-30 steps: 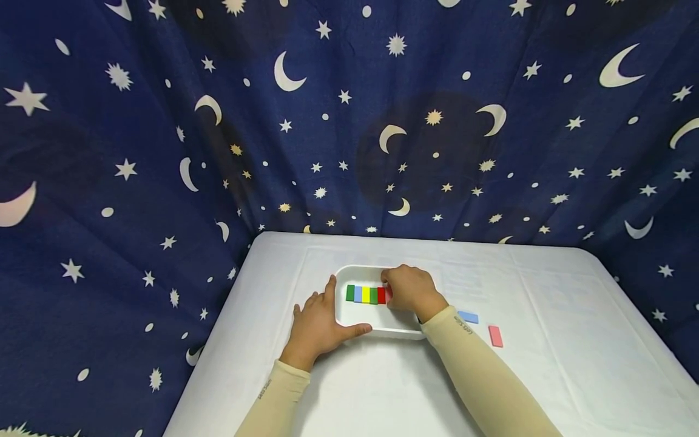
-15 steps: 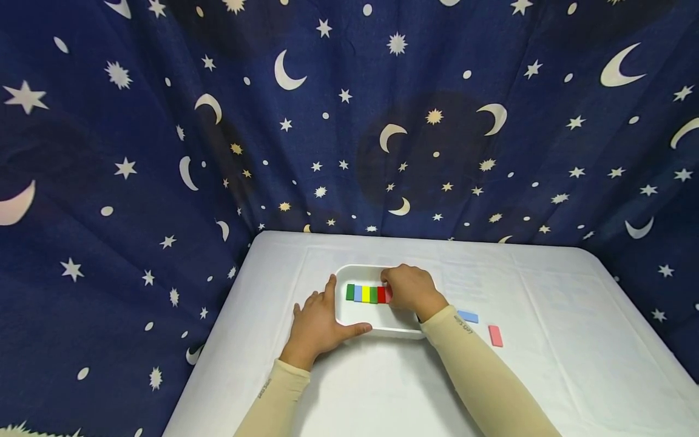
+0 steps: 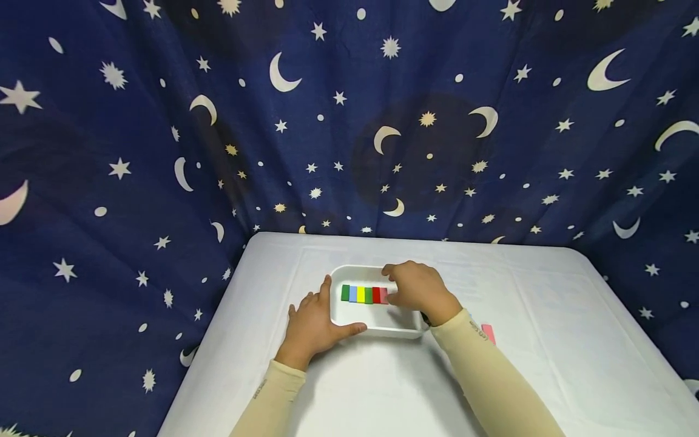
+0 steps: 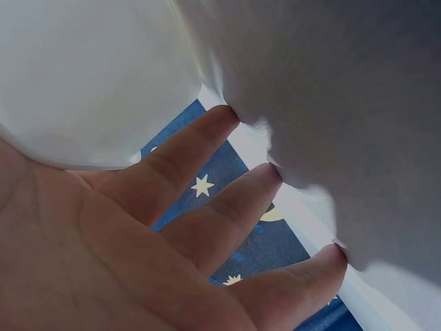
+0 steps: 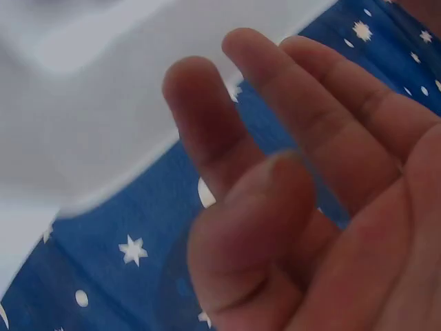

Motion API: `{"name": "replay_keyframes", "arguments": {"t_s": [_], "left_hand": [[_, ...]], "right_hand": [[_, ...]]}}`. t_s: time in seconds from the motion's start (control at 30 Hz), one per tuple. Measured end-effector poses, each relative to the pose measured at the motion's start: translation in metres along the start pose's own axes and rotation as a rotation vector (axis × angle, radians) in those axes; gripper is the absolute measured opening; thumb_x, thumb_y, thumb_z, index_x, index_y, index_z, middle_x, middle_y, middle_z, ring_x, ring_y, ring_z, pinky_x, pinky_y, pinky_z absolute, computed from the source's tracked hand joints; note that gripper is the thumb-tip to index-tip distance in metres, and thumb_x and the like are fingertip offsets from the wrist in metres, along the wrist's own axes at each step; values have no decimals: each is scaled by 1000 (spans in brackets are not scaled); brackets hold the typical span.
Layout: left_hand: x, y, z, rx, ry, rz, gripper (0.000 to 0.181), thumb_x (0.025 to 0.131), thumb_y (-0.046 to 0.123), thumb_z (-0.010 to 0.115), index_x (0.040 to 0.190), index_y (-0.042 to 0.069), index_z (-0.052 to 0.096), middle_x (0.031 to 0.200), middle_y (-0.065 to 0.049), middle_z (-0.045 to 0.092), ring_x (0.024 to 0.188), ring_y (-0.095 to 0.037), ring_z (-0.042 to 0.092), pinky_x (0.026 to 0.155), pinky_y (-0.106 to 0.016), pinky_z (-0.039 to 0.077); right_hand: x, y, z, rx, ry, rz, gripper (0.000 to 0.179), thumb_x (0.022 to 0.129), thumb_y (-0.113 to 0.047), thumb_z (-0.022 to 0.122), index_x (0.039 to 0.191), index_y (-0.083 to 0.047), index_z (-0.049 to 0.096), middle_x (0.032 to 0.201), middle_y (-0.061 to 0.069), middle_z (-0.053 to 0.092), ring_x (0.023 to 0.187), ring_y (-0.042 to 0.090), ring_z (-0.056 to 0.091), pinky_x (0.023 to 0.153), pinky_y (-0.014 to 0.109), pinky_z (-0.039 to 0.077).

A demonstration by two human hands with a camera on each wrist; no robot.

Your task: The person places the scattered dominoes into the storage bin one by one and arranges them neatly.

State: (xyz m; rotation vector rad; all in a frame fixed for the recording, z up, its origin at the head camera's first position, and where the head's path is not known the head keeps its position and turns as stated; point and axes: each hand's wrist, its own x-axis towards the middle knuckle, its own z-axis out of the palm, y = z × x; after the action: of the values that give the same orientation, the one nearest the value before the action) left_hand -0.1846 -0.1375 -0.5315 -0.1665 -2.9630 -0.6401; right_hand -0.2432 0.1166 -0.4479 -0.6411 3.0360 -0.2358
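A white tray (image 3: 393,333) stands on the cloth with a row of small flat blocks in it, side by side: dark green (image 3: 345,293), light blue, yellow, green, red (image 3: 376,295) and pink (image 3: 384,296). My left hand (image 3: 312,331) rests against the tray's left side, thumb at the front rim and index finger at the left rim. In the left wrist view its other fingers (image 4: 200,145) are straight, their tips on the cloth. Just right of the pink block is my right hand (image 3: 420,292), over the tray. The right wrist view shows nothing between its thumb and fingers (image 5: 196,103).
Another pink block (image 3: 488,332) lies on the table right of the tray, partly behind the right sleeve. A sliver of a light blue block peeks out beside that sleeve. A dark blue curtain (image 3: 349,152) with moons and stars hangs behind the white-clothed table (image 3: 546,340).
My right hand has let go of the pink block at the row's right end and shifted slightly right. The left hand keeps its place on the tray. The view has turned slightly.
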Motion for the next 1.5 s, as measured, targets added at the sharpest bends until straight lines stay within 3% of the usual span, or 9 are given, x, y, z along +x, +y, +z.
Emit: {"name": "replay_keyframes", "arguments": {"t_s": [0.17,0.4,0.57,0.67,0.8,0.9,1.17,1.37,1.5], "left_hand": [[0,0,1,-15,3,-7,142,62,99,66,170,18,22,139,-7,64,125,-30,58,105,-79,34],[-1,-2,2,9,-1,1,147,57,108,52,170,20,19,141,-7,63,127,-30,57,107,-78,33],[0,-1,2,8,1,4,148,56,109,51,170,20,19,138,-8,64,125,-30,59,106,-77,34],[0,0,2,19,-17,-11,150,57,108,53,171,19,14,141,-10,62,127,-30,58,107,-77,33],[0,0,3,25,-34,-27,151,57,107,56,172,19,11,145,-10,60,130,-30,56,109,-76,31],[0,-1,3,21,-24,-26,151,57,107,56,171,19,13,143,-10,61,129,-30,57,109,-76,32],[-1,-2,6,-4,-25,-21,149,59,103,62,171,19,13,141,-11,62,127,-31,58,108,-77,32],[-1,-1,5,10,0,-7,151,56,109,53,171,18,16,139,-10,64,124,-31,60,106,-78,34],[-1,-1,5,10,0,-2,152,56,110,50,171,17,17,139,-11,64,124,-31,60,105,-78,34]], "right_hand": [[-28,8,-15,15,57,-17,53,83,-37,89,131,-21,72,111,-8,76,96,19,71,69,44,56],[-80,29,-22,45,194,-27,50,86,-39,86,131,-22,73,112,-9,76,91,16,71,65,42,55],[-120,53,-22,47,304,-37,47,89,-38,85,130,-21,73,115,-6,77,86,15,73,67,42,56],[-143,67,-15,50,338,3,45,88,-38,86,128,-22,73,108,-10,76,81,12,70,62,38,53],[-166,84,-2,78,311,86,46,84,-35,89,125,-23,74,90,-13,69,72,10,57,56,34,44],[-176,95,8,108,279,144,48,81,-31,90,124,-20,75,86,-9,66,72,13,55,56,36,43],[-184,112,21,135,228,234,57,76,-28,93,128,-15,74,111,9,77,90,28,73,63,51,54],[-186,120,29,132,210,244,64,73,-25,94,132,-14,72,126,16,72,111,41,68,83,65,53],[-185,123,35,137,177,249,70,72,-25,94,136,-13,69,131,18,70,116,46,64,86,69,51]]}}
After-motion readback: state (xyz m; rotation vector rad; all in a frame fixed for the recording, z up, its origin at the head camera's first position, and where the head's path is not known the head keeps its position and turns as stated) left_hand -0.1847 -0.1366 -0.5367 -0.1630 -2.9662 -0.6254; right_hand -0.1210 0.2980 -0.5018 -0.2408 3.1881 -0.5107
